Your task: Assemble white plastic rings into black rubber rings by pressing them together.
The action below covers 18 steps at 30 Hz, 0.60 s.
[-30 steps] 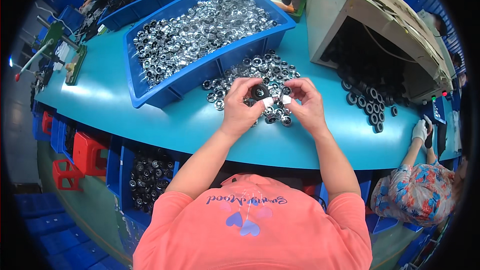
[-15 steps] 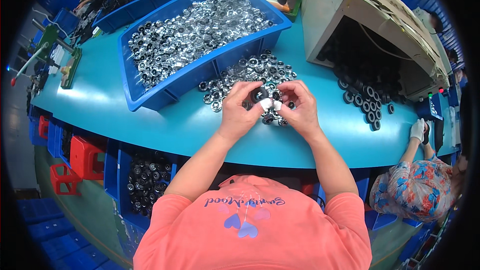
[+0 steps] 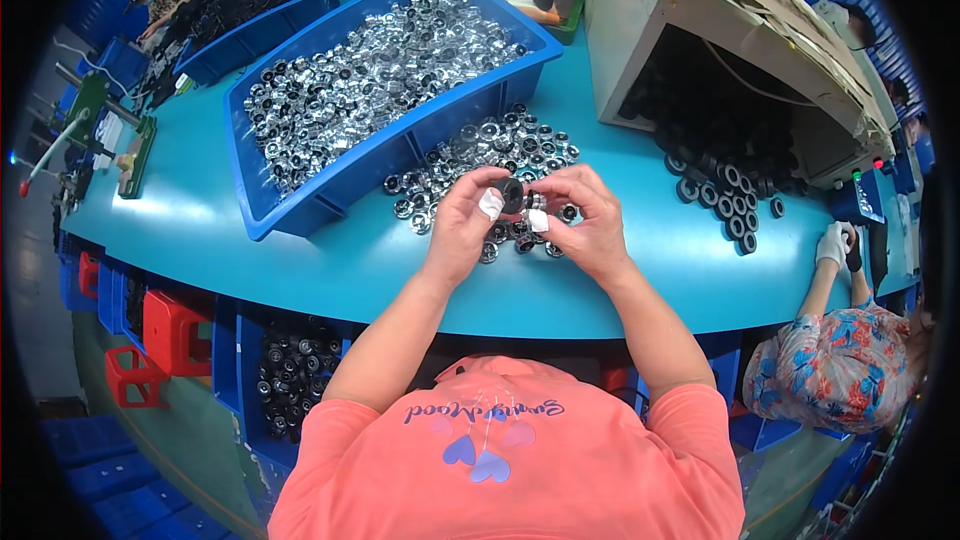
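Just above a loose pile of chrome wheel hubs [image 3: 500, 140], both of my hands meet, each thumb wrapped in white tape. My left hand [image 3: 460, 230] pinches a black rubber tyre [image 3: 511, 196] between thumb and fingers. A small shiny wheel hub [image 3: 537, 201] is gripped by my right hand [image 3: 592, 223], its face turned toward the tyre; fingers partly cover it. Tyre and hub are very close together; whether they touch I cannot tell.
A large blue bin [image 3: 400, 130] full of chrome hubs stands behind my hands. To the right, black tyres [image 3: 735, 202] spill from an open pale box [image 3: 625, 50]. A green hand press [image 3: 135, 155] stands at far left. A co-worker [image 3: 825, 375] sits at the right.
My left hand has turned the tyre more upright, and my right hand has brought a hub up against its side. The whole view has shifted slightly.
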### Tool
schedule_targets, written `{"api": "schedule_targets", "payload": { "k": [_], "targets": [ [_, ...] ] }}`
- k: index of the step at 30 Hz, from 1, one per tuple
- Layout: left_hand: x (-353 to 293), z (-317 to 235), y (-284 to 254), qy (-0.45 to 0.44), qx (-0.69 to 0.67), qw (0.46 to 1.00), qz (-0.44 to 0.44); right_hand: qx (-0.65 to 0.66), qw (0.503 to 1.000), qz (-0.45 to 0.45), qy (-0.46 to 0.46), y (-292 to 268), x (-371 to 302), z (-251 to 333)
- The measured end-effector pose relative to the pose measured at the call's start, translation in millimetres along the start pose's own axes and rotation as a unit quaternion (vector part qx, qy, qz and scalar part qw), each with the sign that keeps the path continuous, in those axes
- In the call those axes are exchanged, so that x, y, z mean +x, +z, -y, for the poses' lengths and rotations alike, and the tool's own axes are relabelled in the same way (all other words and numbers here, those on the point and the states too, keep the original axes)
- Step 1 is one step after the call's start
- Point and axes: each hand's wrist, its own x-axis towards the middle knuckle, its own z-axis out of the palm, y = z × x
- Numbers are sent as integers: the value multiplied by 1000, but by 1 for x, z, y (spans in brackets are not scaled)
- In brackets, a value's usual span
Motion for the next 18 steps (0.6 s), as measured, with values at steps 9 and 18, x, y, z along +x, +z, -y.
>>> {"api": "schedule_targets", "payload": {
  "k": [9, 18],
  "targets": [
    [-2, -1, 6, -18, 17, 999, 23, -10, 1000, -5, -12, 5, -3, 5],
    [-4, -1, 11, -8, 36, 997, 62, -63, 998, -15, -27, 9, -9, 10]
  ]
}}
